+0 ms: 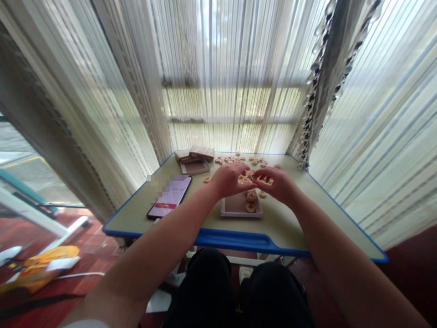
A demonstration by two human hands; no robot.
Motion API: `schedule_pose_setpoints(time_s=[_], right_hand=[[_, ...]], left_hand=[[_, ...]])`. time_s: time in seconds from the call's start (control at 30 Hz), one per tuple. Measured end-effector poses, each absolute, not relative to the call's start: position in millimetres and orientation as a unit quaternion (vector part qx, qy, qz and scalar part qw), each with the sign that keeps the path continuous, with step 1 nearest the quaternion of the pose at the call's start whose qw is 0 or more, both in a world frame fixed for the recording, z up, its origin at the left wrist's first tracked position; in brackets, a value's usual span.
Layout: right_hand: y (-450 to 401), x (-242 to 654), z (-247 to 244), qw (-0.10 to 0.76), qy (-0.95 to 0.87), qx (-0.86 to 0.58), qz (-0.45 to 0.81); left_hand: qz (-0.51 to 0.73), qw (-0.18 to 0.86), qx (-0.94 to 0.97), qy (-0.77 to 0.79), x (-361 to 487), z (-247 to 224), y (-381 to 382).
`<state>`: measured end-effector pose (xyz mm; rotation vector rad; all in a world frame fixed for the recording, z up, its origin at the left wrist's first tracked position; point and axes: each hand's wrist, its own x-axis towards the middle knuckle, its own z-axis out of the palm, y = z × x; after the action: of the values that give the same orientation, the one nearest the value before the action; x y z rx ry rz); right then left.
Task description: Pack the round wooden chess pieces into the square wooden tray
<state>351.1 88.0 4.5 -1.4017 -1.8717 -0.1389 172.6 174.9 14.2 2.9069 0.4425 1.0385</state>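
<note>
Both of my hands come together over a shallow open box on the table. Between the thumb and fingers of my right hand is a round wooden Chinese chess piece, tilted and partly hidden. My left hand is close beside that piece, its fingers curved and its thumb apart from them; whether it touches the piece is unclear. Inside the box, along its right side, lie marked pieces, including one near the front. More loose pieces spread behind my hands, partly covered by them.
A phone with a lit screen lies to the left. Behind it are an open box part and stacked boxes. A single piece rests near my left wrist. The table has a blue edge; striped curtains hang behind.
</note>
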Motion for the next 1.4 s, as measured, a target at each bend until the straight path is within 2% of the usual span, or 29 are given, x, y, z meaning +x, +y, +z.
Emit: schedule_pose_setpoints(time_s=[0.2, 0.47, 0.77, 0.87, 1.03, 1.23, 1.4], right_hand=[[87, 361, 7, 0.391, -0.706, -0.579, -0.118], [86, 358, 5, 0.361, -0.723, -0.58, -0.103], [77, 348, 10, 0.332, -0.74, -0.586, -0.01], [70, 340, 15, 0.296, -0.764, -0.573, 0.029], [58, 329, 22, 0.222, -0.815, -0.532, 0.063], [54, 326, 24, 0.175, -0.806, -0.548, 0.139], [54, 332, 27, 0.137, -0.791, -0.582, 0.126]], left_hand=[[0.184, 0.032, 0.967, 0.175, 166, 16, 173], [0.11, 0.04, 0.977, 0.178, 167, 8, 171], [0.038, 0.078, 0.976, 0.201, 161, 14, 179], [0.007, 0.091, 0.976, 0.196, 159, 19, 180], [0.0, 0.072, 0.977, 0.202, 158, 19, 181], [0.05, 0.05, 0.981, 0.181, 160, 20, 177], [0.034, 0.058, 0.98, 0.185, 159, 19, 175]])
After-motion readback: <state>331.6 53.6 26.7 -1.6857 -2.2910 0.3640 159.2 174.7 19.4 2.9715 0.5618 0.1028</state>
